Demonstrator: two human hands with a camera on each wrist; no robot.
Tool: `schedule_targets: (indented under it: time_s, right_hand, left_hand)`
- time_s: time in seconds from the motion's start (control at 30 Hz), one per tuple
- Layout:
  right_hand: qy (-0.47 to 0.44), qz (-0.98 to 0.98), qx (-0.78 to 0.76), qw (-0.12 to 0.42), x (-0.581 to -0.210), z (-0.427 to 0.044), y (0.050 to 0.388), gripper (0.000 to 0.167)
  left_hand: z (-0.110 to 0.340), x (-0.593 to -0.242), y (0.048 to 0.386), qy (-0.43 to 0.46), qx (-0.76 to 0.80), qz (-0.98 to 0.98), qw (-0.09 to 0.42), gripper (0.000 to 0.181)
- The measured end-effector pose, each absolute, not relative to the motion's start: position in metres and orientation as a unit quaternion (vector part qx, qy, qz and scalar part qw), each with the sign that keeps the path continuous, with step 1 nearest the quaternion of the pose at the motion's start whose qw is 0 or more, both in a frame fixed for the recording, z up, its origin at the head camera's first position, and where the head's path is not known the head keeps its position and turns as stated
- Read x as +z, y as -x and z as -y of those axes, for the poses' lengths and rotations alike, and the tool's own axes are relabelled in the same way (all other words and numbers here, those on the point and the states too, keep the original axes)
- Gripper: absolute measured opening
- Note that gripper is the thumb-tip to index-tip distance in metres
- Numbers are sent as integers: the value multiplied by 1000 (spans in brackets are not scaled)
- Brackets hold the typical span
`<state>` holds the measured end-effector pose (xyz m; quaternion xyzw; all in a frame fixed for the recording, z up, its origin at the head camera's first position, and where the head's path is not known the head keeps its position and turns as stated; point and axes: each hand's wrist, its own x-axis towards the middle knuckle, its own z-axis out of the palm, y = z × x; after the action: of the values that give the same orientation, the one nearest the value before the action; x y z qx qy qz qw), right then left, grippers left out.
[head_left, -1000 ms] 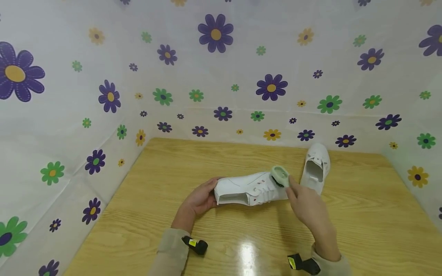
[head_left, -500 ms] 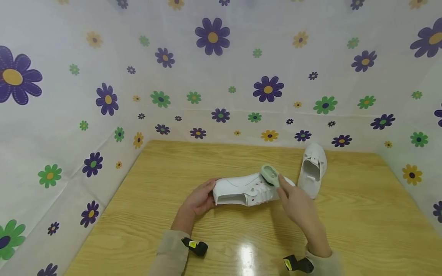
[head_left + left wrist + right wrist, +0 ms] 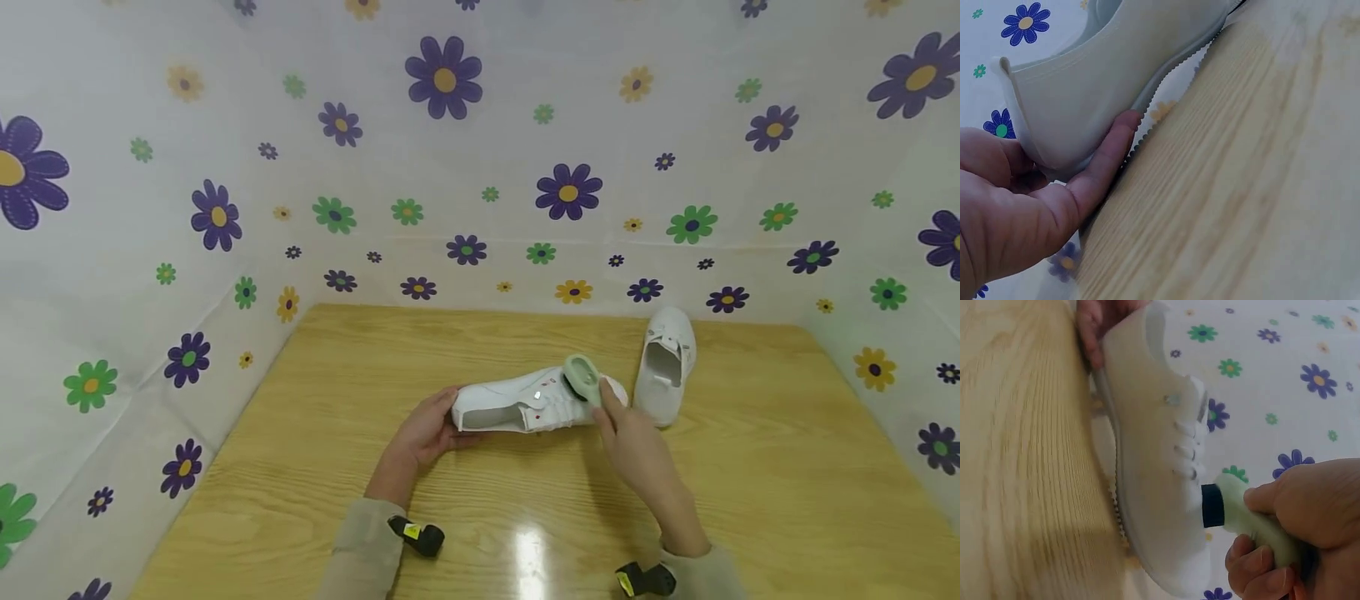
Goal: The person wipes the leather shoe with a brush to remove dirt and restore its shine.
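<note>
A white lace-up shoe (image 3: 495, 398) is held by my left hand (image 3: 426, 429), whose fingers and thumb wrap its heel. In the left wrist view the heel (image 3: 1054, 119) sits between thumb and fingers, with one finger along the sole's edge. My right hand (image 3: 641, 450) grips a pale green brush (image 3: 582, 372) by its handle. Dark bristles (image 3: 1212, 505) meet the shoe's upper just ahead of the laces (image 3: 1186, 452), as the right wrist view shows. The sole looks slightly raised off the table in both wrist views.
A second white shoe (image 3: 663, 375) stands at the back right, its toe towards the wall. The wood-grain table (image 3: 360, 367) is bounded by a flower-printed white sheet (image 3: 510, 150) behind and at both sides. A black wrist camera (image 3: 417, 535) sits on each sleeve.
The brush has moved left along the shoe from near the toe towards the laces. My left hand keeps its hold on the heel. The head view has shifted slightly.
</note>
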<state>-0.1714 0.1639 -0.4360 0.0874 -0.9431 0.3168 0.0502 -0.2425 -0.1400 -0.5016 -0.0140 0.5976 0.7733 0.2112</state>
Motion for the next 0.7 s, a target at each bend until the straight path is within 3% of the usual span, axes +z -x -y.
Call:
schedule_targets:
  time_s: [0.3, 0.7]
  right_hand:
    - [-59, 953, 295, -38, -423, -193, 168, 56]
    - [-94, 931, 351, -41, -435, -180, 173, 45]
  left_hand:
    - [141, -498, 243, 41, 772, -603, 196, 45]
    - [150, -491, 243, 58, 744, -635, 197, 45]
